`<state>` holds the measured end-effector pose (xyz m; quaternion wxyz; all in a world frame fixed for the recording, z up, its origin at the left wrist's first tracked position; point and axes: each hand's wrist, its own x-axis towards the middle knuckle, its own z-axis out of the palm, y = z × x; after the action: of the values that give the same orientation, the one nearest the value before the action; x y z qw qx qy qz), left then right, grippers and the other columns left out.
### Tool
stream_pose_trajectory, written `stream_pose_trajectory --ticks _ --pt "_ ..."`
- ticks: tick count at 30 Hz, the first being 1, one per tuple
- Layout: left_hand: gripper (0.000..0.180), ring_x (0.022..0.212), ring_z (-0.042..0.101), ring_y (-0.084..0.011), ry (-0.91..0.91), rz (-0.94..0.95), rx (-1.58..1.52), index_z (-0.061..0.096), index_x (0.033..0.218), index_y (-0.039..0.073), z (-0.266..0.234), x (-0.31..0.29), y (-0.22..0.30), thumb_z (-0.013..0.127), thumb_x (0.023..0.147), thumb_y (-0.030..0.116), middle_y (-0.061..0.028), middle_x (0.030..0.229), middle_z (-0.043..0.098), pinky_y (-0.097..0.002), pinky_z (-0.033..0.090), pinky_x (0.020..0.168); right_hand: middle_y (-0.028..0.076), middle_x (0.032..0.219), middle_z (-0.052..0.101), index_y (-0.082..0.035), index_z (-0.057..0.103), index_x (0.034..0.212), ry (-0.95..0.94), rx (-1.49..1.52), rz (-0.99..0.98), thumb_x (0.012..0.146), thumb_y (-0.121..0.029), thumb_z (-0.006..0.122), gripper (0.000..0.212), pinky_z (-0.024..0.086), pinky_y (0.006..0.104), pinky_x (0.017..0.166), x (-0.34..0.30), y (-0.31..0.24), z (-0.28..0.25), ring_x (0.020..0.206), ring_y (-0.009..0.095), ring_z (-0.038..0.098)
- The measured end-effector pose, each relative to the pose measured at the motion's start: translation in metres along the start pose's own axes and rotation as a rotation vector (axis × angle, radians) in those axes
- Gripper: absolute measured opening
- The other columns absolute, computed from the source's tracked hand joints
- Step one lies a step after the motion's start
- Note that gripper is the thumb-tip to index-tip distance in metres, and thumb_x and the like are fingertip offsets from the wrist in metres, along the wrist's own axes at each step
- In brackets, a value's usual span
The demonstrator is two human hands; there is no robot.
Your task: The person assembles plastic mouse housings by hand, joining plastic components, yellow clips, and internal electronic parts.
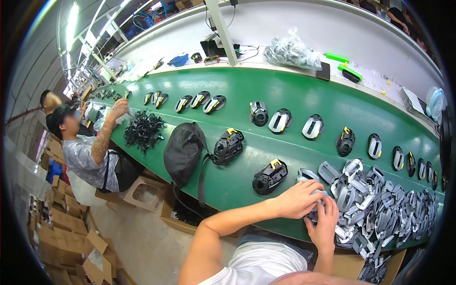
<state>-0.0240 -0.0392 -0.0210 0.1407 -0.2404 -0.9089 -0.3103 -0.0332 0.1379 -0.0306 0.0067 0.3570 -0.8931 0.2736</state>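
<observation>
Your left hand (295, 198) and right hand (325, 222) are together over the near edge of the long green tabletop (247, 190), toward its right end. Both sets of fingers are drawn in narrow around a small grey plastic part (319, 192); that's your workpiece, pinched between the two hands and mostly covered by them. Exact fingertip contact: can't tell, knuckles block it.

Right of your hands: big loose heap of grey and silver curved plastic shells (363, 202), spreading along the near edge to the tabletop's right end. Open brown cardboard box (349, 267) sits below that edge, more shells in view there.

Left of your hands: black oval plastic housing with a yellow lever (270, 178), near edge side, well clear of your fingers. Matching black housing with yellow top piece (229, 146) further left, next to a black cloth bag with a strap (183, 154); strap hangs over the near edge.

Black-and-silver oval units (280, 121) run in a spaced row along the far half. Toward the left end: tangled mound of small black parts (143, 132), co-worker in a grey patterned shirt (92, 156) beside it at the near edge.
</observation>
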Motion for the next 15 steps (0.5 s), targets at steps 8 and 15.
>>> stream_pose_trajectory --ticks 8,15 --pt "0.030 0.108 0.047 -0.0345 0.241 -0.105 -0.106 0.053 0.103 0.001 0.019 -0.017 -0.005 0.057 0.073 0.002 -0.0157 0.111 0.050 -0.0411 0.039 0.089 0.013 0.107 0.053 -0.003 0.055 0.095 0.194 0.057 -0.094 0.059 -0.001 0.066 0.038 0.034 0.0447 0.092 0.020 0.002 0.016 0.107 0.033 0.047" --pt "0.031 0.102 0.052 -0.0296 0.517 -0.240 -0.133 0.052 0.108 0.000 0.013 -0.022 -0.007 0.057 0.078 0.004 -0.0168 0.107 0.053 -0.0366 0.043 0.086 0.014 0.101 0.055 -0.001 0.056 0.087 0.370 0.232 -0.046 0.061 0.005 0.054 0.027 0.040 0.0412 0.085 0.042 -0.008 0.008 0.097 0.033 0.052"
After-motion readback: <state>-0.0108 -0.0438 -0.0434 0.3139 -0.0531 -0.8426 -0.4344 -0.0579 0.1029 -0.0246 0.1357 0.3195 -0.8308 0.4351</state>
